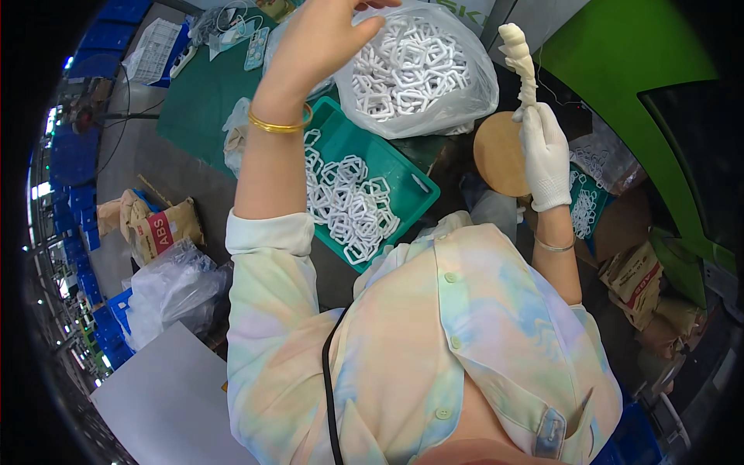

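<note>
My bare left hand (325, 39) is at the top edge, beside and partly over a clear plastic bag (477, 97) filled with white angular plastic rings (411, 74). Its thumb stands apart from the fingers, which the picture's edge partly cuts off, and nothing shows in it. In a white glove, my right hand (542, 147) is closed around the lower end of a lumpy, cream-coloured stick-like piece (518, 58), held upright. Below my left forearm lies a green tray (411, 190) with more white rings (353, 209) in it.
A round wooden stool top (500, 155) is beside my right hand. Farther right are a small tray of white rings (585, 209) and a green machine (635, 85). Paper sacks (167, 229) and crumpled plastic (174, 287) lie left, near a pale board (174, 395).
</note>
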A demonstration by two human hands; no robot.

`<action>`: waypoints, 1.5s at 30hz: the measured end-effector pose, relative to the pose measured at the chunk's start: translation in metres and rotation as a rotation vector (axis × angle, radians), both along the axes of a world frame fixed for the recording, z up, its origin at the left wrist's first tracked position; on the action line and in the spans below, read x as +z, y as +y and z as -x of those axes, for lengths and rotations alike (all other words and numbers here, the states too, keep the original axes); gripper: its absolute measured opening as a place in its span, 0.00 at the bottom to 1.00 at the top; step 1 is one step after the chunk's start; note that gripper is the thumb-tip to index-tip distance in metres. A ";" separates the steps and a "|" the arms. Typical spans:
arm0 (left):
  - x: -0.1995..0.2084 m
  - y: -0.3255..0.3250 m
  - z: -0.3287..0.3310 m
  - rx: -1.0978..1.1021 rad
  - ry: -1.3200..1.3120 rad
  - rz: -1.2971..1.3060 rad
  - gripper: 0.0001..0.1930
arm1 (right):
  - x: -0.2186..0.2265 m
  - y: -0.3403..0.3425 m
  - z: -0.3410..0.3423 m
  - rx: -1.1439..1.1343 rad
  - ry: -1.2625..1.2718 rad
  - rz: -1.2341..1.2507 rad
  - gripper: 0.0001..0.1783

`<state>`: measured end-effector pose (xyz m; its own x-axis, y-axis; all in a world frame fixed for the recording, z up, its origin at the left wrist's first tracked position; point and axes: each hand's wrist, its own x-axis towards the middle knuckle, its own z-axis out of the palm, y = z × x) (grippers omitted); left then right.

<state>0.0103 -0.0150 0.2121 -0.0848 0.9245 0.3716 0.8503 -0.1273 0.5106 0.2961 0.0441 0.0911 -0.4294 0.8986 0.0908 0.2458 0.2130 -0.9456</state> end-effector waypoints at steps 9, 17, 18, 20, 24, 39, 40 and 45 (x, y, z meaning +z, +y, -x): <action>-0.068 -0.055 0.062 0.516 -0.211 -0.170 0.10 | -0.001 0.002 -0.011 -0.045 -0.043 0.048 0.13; -0.256 -0.173 0.052 0.391 0.003 0.911 0.20 | 0.002 -0.010 -0.010 -0.012 -0.059 0.108 0.14; -0.270 -0.181 0.043 0.401 -0.003 0.912 0.20 | 0.001 -0.010 -0.009 -0.001 -0.060 0.108 0.14; -0.293 -0.195 0.029 0.471 -0.069 0.819 0.20 | -0.002 -0.011 -0.006 0.025 -0.071 0.053 0.14; -0.303 -0.190 0.008 0.606 -0.132 0.718 0.20 | 0.000 -0.016 0.000 0.052 -0.066 0.061 0.14; -0.317 -0.152 0.033 0.447 -0.211 0.852 0.16 | 0.003 -0.024 -0.001 0.045 -0.083 0.076 0.14; -0.316 -0.151 0.030 0.437 -0.116 0.852 0.17 | 0.001 -0.024 -0.001 0.053 -0.087 0.052 0.14; -0.314 -0.143 0.032 0.361 0.081 0.845 0.19 | 0.002 -0.024 0.003 0.087 -0.085 0.001 0.14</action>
<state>-0.0214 -0.1578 -0.1019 -0.4239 0.8140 -0.3971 0.8034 0.5404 0.2501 0.2929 0.0199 0.0930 -0.5119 0.8576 0.0498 0.3060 0.2362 -0.9223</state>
